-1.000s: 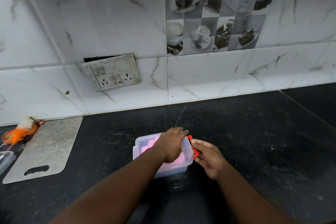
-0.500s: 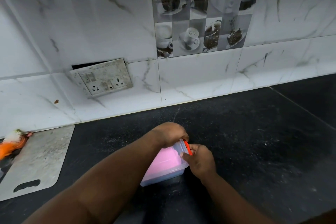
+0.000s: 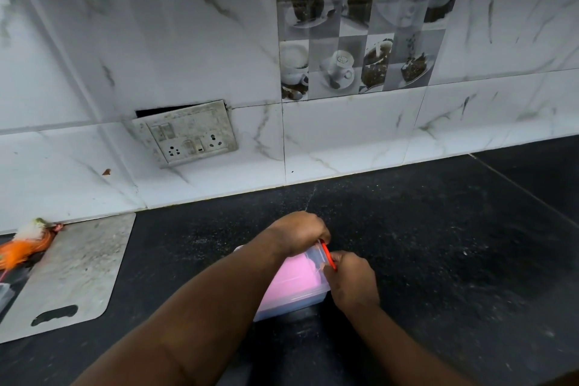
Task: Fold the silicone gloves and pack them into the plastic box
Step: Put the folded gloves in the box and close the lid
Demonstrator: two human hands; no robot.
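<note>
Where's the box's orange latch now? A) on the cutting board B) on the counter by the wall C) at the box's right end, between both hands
C: the orange latch sits at the right end of the plastic box, left hand gripping the box behind it, right hand pinching it.

Translucent plastic box (image 3: 308, 287), speckled matt black countertop (image 3: 438, 244), glossy marble-look tiles (image 3: 344, 131)

A clear box (image 3: 308, 299) with pink gloves (image 3: 288, 283) inside sits on a black counter (image 3: 438, 244). The left hand (image 3: 297, 232) curls over the box's far right corner. The right hand (image 3: 352, 279) grips the red clip (image 3: 327, 255) at its right end. A marble board (image 3: 72, 273) lies far left, and a socket plate (image 3: 188, 131) hangs crooked on the tiled wall.
</note>
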